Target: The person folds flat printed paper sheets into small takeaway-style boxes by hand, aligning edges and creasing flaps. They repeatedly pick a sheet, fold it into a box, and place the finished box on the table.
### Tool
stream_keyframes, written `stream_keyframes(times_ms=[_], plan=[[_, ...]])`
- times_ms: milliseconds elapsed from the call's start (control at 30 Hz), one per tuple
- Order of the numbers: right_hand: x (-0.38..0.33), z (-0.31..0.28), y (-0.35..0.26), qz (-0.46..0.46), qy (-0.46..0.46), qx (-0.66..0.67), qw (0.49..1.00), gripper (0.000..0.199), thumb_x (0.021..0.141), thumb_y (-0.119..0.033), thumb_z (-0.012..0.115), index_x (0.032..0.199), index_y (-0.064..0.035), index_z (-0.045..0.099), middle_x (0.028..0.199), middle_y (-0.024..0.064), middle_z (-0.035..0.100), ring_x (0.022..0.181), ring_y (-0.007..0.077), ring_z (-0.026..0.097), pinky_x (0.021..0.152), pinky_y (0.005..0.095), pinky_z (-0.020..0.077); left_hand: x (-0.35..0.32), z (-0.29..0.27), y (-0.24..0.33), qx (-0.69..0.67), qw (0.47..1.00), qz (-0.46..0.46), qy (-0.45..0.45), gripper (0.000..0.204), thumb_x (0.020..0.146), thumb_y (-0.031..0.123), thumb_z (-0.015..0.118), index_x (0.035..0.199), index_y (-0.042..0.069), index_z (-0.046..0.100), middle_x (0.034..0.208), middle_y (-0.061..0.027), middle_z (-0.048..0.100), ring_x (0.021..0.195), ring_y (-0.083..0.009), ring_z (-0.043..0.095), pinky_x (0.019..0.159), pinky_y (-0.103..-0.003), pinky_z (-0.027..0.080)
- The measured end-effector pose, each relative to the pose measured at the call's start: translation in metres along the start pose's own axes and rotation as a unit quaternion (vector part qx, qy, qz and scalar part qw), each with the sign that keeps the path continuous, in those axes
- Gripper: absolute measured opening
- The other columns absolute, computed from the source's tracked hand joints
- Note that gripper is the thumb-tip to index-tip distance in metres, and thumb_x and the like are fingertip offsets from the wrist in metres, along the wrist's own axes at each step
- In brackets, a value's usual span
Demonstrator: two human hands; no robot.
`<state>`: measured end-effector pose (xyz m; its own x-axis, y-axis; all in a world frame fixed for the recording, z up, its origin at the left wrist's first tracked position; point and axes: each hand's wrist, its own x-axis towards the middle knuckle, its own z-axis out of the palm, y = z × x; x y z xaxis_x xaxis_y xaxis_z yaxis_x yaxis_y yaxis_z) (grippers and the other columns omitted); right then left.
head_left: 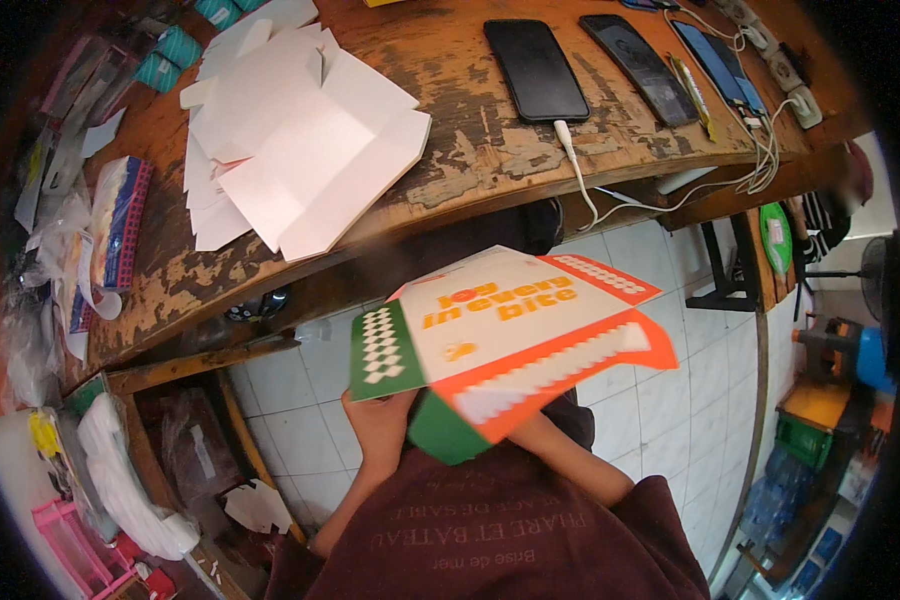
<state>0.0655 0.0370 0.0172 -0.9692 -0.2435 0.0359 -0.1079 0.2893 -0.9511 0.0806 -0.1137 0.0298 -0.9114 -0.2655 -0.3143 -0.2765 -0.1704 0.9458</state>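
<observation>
1. A worn wooden worktop (pixel 450 150) is curving across the top of my view, its paint flaking off in patches.
2. White floor tiles (pixel 660 340) are spreading out beneath me, catching even indoor light.
3. A dark wooden shelf (pixel 185 420) is sitting low under the worktop on my left.
4. A black stand fan (pixel 875 270) is standing far off to my right.

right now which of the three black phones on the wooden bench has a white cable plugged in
The leftmost flat black phone: a white charging cable enters its near end. The other two show none there.
</observation>
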Motion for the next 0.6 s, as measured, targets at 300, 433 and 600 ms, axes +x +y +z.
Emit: stream_keyframes(times_ms=[300, 433, 600], plan=[[0.011, -0.017, -0.037, -0.017, 0.035, -0.02, 0.999, 0.021, 0.08, -0.007, 0.061, 0.099, 0.0018, 0.058, 0.094, 0.0175, 0.06, 0.085, 0.034, 0.059, 0.072, 0.0388, 0.0478, -0.007, 0.017, 0.018, 0.145, 0.986, 0.081, -0.009, 0.023, 0.081, -0.006, 0.063, 0.103, -0.008, 0.058, 0.096, -0.0122, 0.063, 0.087, -0.0137, 0.06, 0.076, -0.024, 0.05], [0.012, -0.019, -0.04, -0.039, 0.035, -0.051, 0.997, 0.019, 0.08, -0.005, 0.059, 0.098, 0.0009, 0.058, 0.096, 0.016, 0.059, 0.087, 0.0347, 0.058, 0.073, 0.0393, 0.0478, -0.007, 0.02, 0.023, 0.124, 0.99, 0.068, -0.014, 0.022, 0.081, -0.006, 0.063, 0.102, -0.008, 0.058, 0.095, -0.0116, 0.063, 0.087, -0.0137, 0.06, 0.074, -0.023, 0.051], [0.014, -0.013, -0.037, -0.025, 0.019, -0.099, 0.995, 0.015, 0.083, -0.008, 0.056, 0.095, -0.0002, 0.056, 0.091, 0.016, 0.058, 0.085, 0.0361, 0.057, 0.073, 0.0403, 0.0476, -0.005, 0.021, 0.019, 0.036, 0.999, 0.01, 0.018, 0.017, 0.076, 0.004, 0.072, 0.087, -0.002, 0.06, 0.083, -0.0042, 0.062, 0.076, -0.0118, 0.058, 0.067, -0.026, 0.047]])
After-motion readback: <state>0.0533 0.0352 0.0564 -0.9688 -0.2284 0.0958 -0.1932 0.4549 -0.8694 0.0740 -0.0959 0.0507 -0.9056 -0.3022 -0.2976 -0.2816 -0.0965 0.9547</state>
